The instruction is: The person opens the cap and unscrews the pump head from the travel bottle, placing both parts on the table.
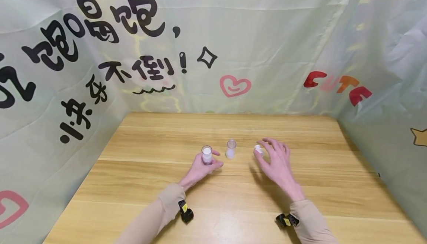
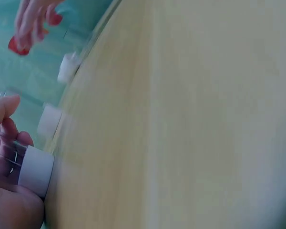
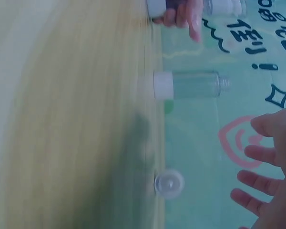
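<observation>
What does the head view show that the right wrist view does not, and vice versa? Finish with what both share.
Only the head view: the beige fabric sleeves, the small black wrist-worn devices and the red, pink and orange CUTE lettering.

Only the right wrist view: the fine ridges on the neck of the clear, white-based cylindrical bottle.

Both: that bottle upright on the pale wooden table, the left hand holding another clear, white-based bottle, the right hand near a small white rounded piece, and the pink heart outline.
</observation>
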A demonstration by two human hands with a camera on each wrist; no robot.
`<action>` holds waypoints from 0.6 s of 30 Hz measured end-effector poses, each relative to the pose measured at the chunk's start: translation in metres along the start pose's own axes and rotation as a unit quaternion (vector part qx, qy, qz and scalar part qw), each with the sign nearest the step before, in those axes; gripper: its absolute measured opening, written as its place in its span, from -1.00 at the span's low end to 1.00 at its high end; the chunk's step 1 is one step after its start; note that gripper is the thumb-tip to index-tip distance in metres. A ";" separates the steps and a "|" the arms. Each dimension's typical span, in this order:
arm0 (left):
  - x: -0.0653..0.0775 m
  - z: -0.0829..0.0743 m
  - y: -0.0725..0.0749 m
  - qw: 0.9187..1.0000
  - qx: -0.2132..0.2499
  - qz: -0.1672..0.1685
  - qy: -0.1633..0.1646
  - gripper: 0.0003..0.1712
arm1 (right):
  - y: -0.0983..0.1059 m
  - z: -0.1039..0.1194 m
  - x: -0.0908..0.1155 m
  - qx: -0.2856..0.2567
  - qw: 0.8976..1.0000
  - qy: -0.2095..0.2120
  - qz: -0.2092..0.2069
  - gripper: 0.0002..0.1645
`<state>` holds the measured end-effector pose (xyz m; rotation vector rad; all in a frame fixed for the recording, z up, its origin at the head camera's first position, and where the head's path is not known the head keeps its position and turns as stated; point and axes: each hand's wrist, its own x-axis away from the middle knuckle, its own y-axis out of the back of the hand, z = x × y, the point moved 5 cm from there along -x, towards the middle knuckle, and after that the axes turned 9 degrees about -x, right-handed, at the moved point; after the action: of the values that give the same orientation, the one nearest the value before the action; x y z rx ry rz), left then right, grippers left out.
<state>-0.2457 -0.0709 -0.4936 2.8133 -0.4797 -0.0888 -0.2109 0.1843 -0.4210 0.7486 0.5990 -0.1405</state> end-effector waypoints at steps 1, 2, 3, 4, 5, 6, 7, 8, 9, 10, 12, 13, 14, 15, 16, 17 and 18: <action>0.000 -0.001 -0.005 1.000 -0.001 0.006 -0.001 -0.51 | -0.002 0.003 0.000 -0.008 1.000 0.005 0.000 -0.55; 0.000 -0.002 -0.010 1.000 0.000 0.012 -0.005 -0.53 | -0.004 0.006 -0.001 -0.017 1.000 0.010 0.001 -0.56; 0.000 -0.003 -0.015 1.000 0.000 0.020 -0.005 -0.54 | -0.006 0.009 -0.001 -0.027 0.999 0.016 0.003 -0.56; 0.000 -0.005 -0.020 1.000 -0.002 0.025 -0.008 -0.56 | -0.008 0.013 -0.002 -0.036 0.999 0.024 0.006 -0.56; -0.001 -0.006 -0.024 0.999 -0.002 0.031 -0.012 -0.58 | -0.009 0.016 -0.002 -0.044 0.998 0.032 0.009 -0.56; -0.001 -0.007 -0.029 0.999 -0.003 0.036 -0.015 -0.60 | -0.011 0.020 -0.003 -0.052 0.998 0.039 0.014 -0.56; -0.001 -0.008 -0.033 0.999 -0.005 0.042 -0.017 -0.61 | -0.013 0.024 -0.004 -0.060 0.997 0.045 0.021 -0.56; -0.002 -0.009 -0.038 0.999 -0.006 0.047 -0.019 -0.62 | -0.014 0.028 -0.004 -0.070 0.996 0.050 0.027 -0.56; -0.002 -0.010 -0.042 0.998 -0.007 0.051 -0.020 -0.63 | -0.015 0.032 -0.005 -0.077 0.995 0.054 0.035 -0.55; -0.002 -0.011 -0.046 0.998 -0.008 0.056 -0.025 -0.65 | -0.016 0.036 -0.005 -0.085 0.994 0.057 0.043 -0.55; -0.003 -0.013 -0.052 0.997 -0.007 0.061 -0.035 -0.67 | -0.019 0.043 -0.006 -0.103 0.991 0.063 0.061 -0.52; -0.003 -0.014 -0.055 0.997 -0.009 0.064 -0.038 -0.67 | -0.020 0.047 -0.006 -0.108 0.989 0.068 0.071 -0.50; -0.003 -0.015 -0.058 0.997 -0.010 0.067 -0.042 -0.68 | -0.022 0.050 -0.006 -0.111 0.988 0.075 0.081 -0.48; -0.003 -0.016 -0.060 0.996 -0.012 0.069 -0.049 -0.67 | -0.023 0.054 -0.006 -0.114 0.986 0.084 0.091 -0.45; -0.003 -0.017 -0.062 0.996 -0.010 0.071 -0.058 -0.68 | -0.025 0.057 -0.006 -0.117 0.984 0.092 0.101 -0.42; -0.004 -0.018 -0.064 0.995 -0.012 0.074 -0.063 -0.69 | -0.027 0.060 -0.006 -0.119 0.982 0.101 0.109 -0.39; -0.004 -0.018 -0.066 0.994 -0.015 0.076 -0.072 -0.69 | -0.029 0.063 -0.005 -0.118 0.980 0.108 0.118 -0.37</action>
<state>-0.2266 -0.0049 -0.4950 2.7419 -0.7161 -0.2656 -0.1959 0.1205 -0.3991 0.6026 0.7136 0.2296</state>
